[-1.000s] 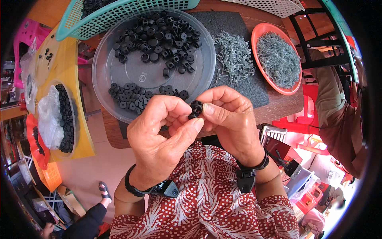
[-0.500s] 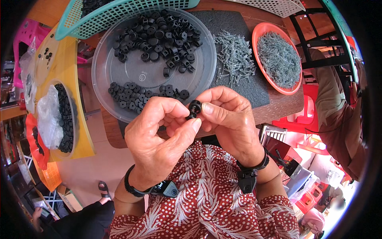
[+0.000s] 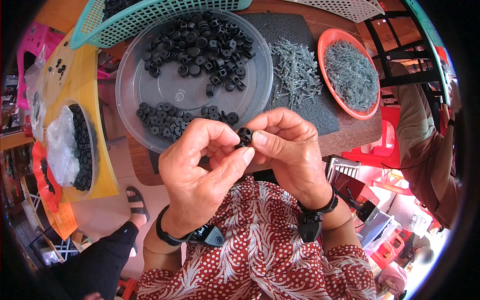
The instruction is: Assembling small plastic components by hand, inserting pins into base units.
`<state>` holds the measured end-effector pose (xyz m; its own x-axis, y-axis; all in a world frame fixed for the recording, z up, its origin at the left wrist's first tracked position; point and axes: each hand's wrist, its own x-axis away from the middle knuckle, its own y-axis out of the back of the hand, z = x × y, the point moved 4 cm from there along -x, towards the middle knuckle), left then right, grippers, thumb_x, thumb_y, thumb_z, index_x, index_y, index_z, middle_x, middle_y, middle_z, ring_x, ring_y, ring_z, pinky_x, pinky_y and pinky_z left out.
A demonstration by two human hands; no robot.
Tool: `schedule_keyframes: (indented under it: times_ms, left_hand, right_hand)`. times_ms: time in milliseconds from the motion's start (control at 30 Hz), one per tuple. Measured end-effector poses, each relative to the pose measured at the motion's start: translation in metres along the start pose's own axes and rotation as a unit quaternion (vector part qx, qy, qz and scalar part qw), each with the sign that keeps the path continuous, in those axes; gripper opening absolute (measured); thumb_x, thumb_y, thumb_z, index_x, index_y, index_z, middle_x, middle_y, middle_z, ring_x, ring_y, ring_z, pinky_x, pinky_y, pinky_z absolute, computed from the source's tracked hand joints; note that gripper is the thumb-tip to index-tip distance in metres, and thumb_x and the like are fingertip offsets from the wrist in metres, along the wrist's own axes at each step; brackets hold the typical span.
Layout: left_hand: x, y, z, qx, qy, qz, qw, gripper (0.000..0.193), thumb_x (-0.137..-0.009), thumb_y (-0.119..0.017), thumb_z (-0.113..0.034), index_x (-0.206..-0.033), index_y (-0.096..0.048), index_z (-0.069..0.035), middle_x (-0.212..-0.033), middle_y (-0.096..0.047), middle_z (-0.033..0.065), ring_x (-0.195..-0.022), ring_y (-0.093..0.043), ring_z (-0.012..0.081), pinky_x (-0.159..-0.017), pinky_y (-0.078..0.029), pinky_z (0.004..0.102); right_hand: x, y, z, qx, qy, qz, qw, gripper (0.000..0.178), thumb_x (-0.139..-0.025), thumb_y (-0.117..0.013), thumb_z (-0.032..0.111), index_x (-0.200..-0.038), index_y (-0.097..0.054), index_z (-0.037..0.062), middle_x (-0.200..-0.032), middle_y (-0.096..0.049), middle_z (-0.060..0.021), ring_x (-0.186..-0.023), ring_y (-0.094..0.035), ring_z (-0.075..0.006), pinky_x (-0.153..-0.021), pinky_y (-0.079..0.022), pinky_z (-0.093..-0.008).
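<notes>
Between my two hands, over the near edge of the table, is a small round black plastic piece (image 3: 244,136) with openings in its side. My left hand (image 3: 192,182) pinches its lower left with thumb and forefinger. My right hand (image 3: 295,157) grips its right side, thumb toward me. My fingers hide part of it. Just beyond lies a clear round tray (image 3: 162,89), with a big heap of black plastic caps (image 3: 200,45) at its far side and flatter black pieces (image 3: 162,120) at its near side.
Silvery screws (image 3: 295,72) lie on a dark mat (image 3: 327,117); an orange plate (image 3: 322,62) holds more screws. A teal basket (image 3: 120,32) stands at the back left. On the left, a yellow table (image 3: 107,170) bears a tub and plastic bags. Another person's leg (image 3: 107,250) shows lower left.
My hands keep their pinch on the black piece, which has turned slightly between my fingers. At lower left, another person's leg and sandalled foot have moved farther into view.
</notes>
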<state>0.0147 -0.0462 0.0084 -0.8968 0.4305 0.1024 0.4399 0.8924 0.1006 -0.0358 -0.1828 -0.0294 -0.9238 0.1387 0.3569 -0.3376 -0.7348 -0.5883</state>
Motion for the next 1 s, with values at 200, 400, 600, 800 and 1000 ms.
schedule_keyframes:
  times_ms: [200, 400, 600, 800, 1000]
  left_hand:
    - [0.0002, -0.0011, 0.0028, 0.048, -0.006, -0.001, 0.999, 0.027, -0.075, -0.069, 0.006, -0.099, -0.057, 0.005, -0.081, -0.057, 0.0017, -0.072, -0.052, 0.0059, -0.065, -0.042, 0.0176]
    - [-0.0008, -0.0021, 0.0068, 0.009, -0.017, 0.015, 1.000, 0.032, -0.075, -0.069, 0.008, -0.105, -0.060, 0.006, -0.084, -0.059, 0.0020, -0.075, -0.055, 0.0064, -0.067, -0.045, 0.0175]
    - [-0.0013, -0.0021, 0.0047, 0.012, -0.008, 0.012, 1.000, 0.030, -0.075, -0.069, 0.008, -0.103, -0.061, 0.005, -0.083, -0.060, 0.0017, -0.074, -0.055, 0.0062, -0.066, -0.045, 0.0171]
    - [-0.0013, -0.0017, 0.0071, 0.022, -0.019, 0.020, 0.999, 0.031, -0.073, -0.070, 0.009, -0.103, -0.060, 0.006, -0.083, -0.061, 0.0033, -0.074, -0.056, 0.0072, -0.067, -0.046, 0.0178]
    - [-0.0021, -0.0030, 0.0058, 0.028, -0.007, 0.021, 0.999, 0.033, -0.072, -0.071, 0.010, -0.103, -0.061, 0.006, -0.083, -0.061, 0.0032, -0.074, -0.056, 0.0074, -0.067, -0.046, 0.0178]
  right_hand:
    - [0.0013, 0.0005, 0.0037, 0.041, 0.038, 0.009, 0.998, 0.012, -0.083, -0.065, 0.000, -0.094, -0.065, 0.0004, -0.084, -0.066, -0.0034, -0.069, -0.056, -0.0057, -0.060, -0.046, -0.0187]
    - [0.0018, 0.0014, 0.0046, 0.073, 0.044, 0.002, 0.996, 0.011, -0.084, -0.064, 0.000, -0.094, -0.065, 0.0019, -0.085, -0.065, -0.0021, -0.073, -0.057, -0.0055, -0.063, -0.046, -0.0190]
    - [0.0014, 0.0001, 0.0044, 0.077, 0.074, 0.010, 0.994, 0.011, -0.084, -0.064, 0.001, -0.094, -0.065, 0.0023, -0.086, -0.065, -0.0024, -0.074, -0.057, -0.0061, -0.064, -0.046, -0.0195]
    - [0.0021, 0.0026, 0.0016, 0.038, 0.046, 0.016, 0.998, 0.010, -0.084, -0.064, 0.002, -0.094, -0.065, 0.0018, -0.086, -0.065, -0.0024, -0.073, -0.057, -0.0063, -0.064, -0.046, -0.0198]
    - [0.0021, 0.0020, 0.0018, 0.020, 0.057, 0.021, 0.998, 0.010, -0.083, -0.064, 0.000, -0.093, -0.065, 0.0014, -0.086, -0.066, -0.0037, -0.073, -0.058, -0.0071, -0.065, -0.048, -0.0206]
